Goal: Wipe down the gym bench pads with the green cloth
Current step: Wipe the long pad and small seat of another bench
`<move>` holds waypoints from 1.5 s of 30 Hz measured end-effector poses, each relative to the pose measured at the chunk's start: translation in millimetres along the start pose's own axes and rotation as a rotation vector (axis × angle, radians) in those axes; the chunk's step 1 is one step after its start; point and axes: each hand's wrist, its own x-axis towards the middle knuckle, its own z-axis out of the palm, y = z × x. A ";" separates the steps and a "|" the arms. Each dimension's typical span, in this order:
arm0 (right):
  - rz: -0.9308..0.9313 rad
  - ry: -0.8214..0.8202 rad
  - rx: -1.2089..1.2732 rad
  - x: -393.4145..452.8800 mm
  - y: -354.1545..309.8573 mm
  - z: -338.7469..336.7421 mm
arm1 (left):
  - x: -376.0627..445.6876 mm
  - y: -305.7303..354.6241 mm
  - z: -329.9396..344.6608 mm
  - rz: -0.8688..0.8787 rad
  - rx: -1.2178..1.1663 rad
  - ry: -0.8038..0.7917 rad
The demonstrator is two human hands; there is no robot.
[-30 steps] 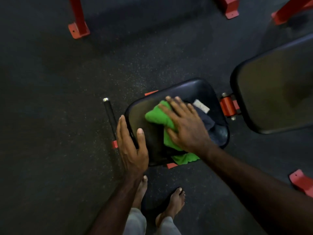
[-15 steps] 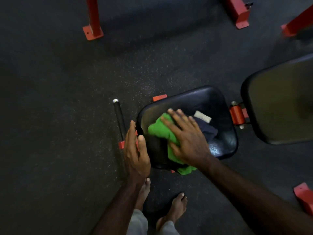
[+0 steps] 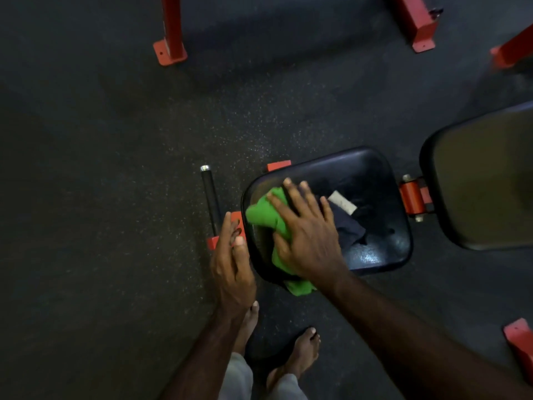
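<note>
Your right hand (image 3: pixel 305 235) lies flat w/ fingers spread, pressing the green cloth (image 3: pixel 266 215) onto the black seat pad (image 3: pixel 372 183) of the gym bench. Cloth sits under your palm and fingers at the pad's left part; a bunched lobe sticks out left of the fingertips, another flap hangs past the pad's near edge below your wrist. Your left hand (image 3: pixel 232 264) is beside the pad's left edge, fingers straight and close together; whether it touches the pad, can't tell. Vs. half a sec ago, the thumb no longer rests on the pad's top, and your right hand has slid the cloth slightly toward the pad's left rim.

Just right of your right hand, a dark cloth (image 3: pixel 346 229) w/ a pale tag (image 3: pixel 342 202) lies on the same pad. Further right, a red hinge (image 3: pixel 414 197) joins the seat to the back pad (image 3: pixel 478 183). Left of your left hand, a black handle bar (image 3: pixel 210 197) w/ a metal cap. Below both hands, your bare feet (image 3: pixel 300 350) on the dark speckled floor (image 3: pixel 101 197). Beyond the hands, red frame legs (image 3: pixel 171 30).
</note>
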 end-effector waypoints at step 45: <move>0.292 0.405 0.633 -194.8 -67.0 -307.9 | -78.1 420.1 -44.8 -0.170 -0.080 -0.576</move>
